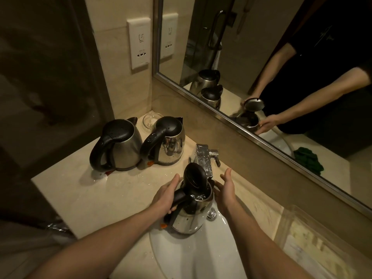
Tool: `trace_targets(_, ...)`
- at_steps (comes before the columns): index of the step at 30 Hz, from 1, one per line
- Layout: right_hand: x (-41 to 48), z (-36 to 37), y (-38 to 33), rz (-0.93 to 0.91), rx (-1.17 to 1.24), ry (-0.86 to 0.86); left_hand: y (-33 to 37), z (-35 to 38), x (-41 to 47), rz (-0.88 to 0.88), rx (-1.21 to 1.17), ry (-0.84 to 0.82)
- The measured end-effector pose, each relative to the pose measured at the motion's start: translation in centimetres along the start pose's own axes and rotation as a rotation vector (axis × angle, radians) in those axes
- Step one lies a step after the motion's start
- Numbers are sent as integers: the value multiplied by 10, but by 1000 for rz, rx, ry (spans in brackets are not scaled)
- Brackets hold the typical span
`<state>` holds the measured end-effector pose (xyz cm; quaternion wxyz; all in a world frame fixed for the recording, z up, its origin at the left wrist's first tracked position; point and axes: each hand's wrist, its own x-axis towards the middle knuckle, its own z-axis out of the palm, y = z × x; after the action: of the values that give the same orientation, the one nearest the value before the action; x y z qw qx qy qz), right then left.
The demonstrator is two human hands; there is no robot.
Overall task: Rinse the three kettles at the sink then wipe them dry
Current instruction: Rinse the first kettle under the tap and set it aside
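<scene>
Kettle number three [193, 210], steel with a black handle, is held over the white sink [181, 256] with its lid [196, 178] flipped up and water glinting inside. Of the two hands, the left hand [165, 196] is wrapped around the black handle, gripping it, while the right hand [226, 190] is open with its fingers spread, the palm against the kettle's far side. Just behind the raised lid stands the chrome tap [205, 158]. To the right lies a clear tray [314, 238] on the worktop [80, 190]. Further back on the left, two more kettles sit side by side with lids shut: the left kettle [120, 146] and the right kettle [167, 141], nearly touching. A glass dish [150, 119] sits behind them in the corner, below a wall socket [140, 43]. The mirror [261, 57] shows a green cloth [308, 160].
</scene>
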<state>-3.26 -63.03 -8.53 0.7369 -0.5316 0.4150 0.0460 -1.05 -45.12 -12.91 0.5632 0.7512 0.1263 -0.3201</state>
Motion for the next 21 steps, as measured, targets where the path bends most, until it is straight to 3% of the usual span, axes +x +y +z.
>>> trace_targets(7, -31, -8, 8, -36, -88, -109, -4, -5, -21, 107, -26, -42)
trace_targets(17, -82, 5, 6, -257, -213, -282, 4, -33, -43, 121, -65, -88)
trace_targets(21, -109, 22, 4, -367, -243, -236, 9, -51, -55, 153, -94, -64)
